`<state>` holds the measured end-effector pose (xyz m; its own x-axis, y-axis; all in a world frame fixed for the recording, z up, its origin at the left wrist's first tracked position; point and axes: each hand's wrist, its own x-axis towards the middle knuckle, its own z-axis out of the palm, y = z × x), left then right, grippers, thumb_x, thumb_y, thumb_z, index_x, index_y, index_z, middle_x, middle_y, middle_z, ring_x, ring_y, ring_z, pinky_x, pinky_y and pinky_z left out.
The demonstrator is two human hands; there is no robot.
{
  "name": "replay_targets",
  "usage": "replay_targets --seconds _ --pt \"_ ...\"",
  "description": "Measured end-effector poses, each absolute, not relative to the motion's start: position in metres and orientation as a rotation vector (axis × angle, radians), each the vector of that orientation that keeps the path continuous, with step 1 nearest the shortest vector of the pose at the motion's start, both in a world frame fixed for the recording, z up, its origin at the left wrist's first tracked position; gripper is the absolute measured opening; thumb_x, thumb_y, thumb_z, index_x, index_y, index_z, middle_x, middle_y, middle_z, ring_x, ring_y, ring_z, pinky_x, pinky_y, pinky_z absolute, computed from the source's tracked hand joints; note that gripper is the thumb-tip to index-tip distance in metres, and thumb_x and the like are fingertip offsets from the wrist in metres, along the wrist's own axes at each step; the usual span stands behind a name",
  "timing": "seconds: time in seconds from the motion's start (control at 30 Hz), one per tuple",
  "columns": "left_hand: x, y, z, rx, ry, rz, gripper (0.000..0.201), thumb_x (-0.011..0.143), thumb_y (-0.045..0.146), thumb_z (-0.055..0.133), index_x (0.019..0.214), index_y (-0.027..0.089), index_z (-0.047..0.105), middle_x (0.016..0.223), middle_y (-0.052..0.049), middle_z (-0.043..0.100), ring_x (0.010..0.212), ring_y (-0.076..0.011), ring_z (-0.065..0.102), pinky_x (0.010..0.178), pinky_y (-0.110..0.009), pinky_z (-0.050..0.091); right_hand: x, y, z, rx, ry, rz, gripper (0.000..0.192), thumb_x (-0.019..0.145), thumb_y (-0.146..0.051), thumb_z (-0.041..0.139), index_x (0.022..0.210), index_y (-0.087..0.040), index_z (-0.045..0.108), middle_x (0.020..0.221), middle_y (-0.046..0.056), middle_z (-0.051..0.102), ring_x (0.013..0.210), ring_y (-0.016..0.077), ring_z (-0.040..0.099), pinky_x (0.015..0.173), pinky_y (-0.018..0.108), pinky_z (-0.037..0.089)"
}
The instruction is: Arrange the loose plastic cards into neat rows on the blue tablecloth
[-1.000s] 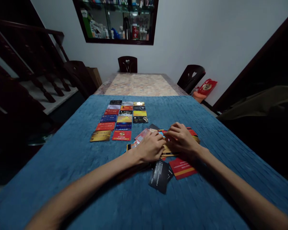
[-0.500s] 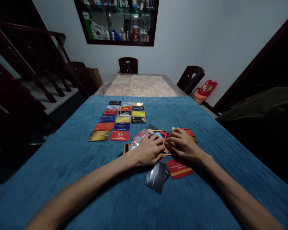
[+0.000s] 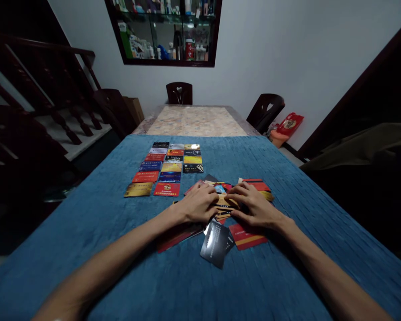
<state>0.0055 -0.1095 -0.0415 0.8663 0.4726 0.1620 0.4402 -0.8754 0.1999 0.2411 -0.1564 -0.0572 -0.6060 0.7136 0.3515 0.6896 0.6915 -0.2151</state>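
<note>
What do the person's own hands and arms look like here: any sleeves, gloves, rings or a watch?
Both forearms are bare as far as the frame shows, with no sleeves in view. The left hand and right hand are ungloved, and no rings, watch or wristband show in this dim light.

Glossy plastic cards (image 3: pixel 163 171) lie on a matt, ribbed blue cloth (image 3: pixel 287 267) — dark wooden chairs (image 3: pixel 179 92) behind.

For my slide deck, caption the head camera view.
Both hands, left and right, press a loose pile of plastic cards on blue cloth.
</note>
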Motion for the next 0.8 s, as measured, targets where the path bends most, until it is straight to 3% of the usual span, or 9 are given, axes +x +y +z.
replay_targets --seconds 0.37,0.57,0.8 --pt "-0.001 -0.101 -0.038 2.906 0.679 0.29 0.014 0.085 0.021 0.061 0.097 0.016 0.067 0.112 -0.009 0.065 0.108 -0.0252 0.055 0.091 -0.039 0.043 0.239 -0.158 -0.059 -1.07 -2.45 0.092 0.026 0.094 -0.036 0.057 0.113 -0.023 0.07 0.108 0.011 0.071 0.101 0.0275 0.056 0.094 0.056 0.046" --pt "0.0 -0.094 -0.037 2.851 0.618 0.304 0.022 0.082 0.007 0.052 0.093 0.016 0.069 0.094 -0.008 0.068 0.093 -0.0215 0.06 0.082 -0.034 0.046 0.241 -0.154 -0.062 -1.022 -2.365 0.06 0.022 0.098 -0.028 0.051 0.107 -0.021 0.071 0.095 0.009 0.072 0.092 0.023 0.056 0.089 0.048 0.048" --pt "0.001 -0.09 -0.041 2.724 0.629 0.433 0.02 0.082 0.003 0.051 0.087 0.014 0.067 0.089 -0.008 0.069 0.087 -0.0191 0.062 0.08 -0.03 0.048 0.248 -0.147 -0.073 -1.03 -2.279 0.051 0.027 0.097 -0.019 0.048 0.116 -0.023 0.066 0.088 0.007 0.07 0.086 0.0224 0.055 0.078 0.041 0.051"
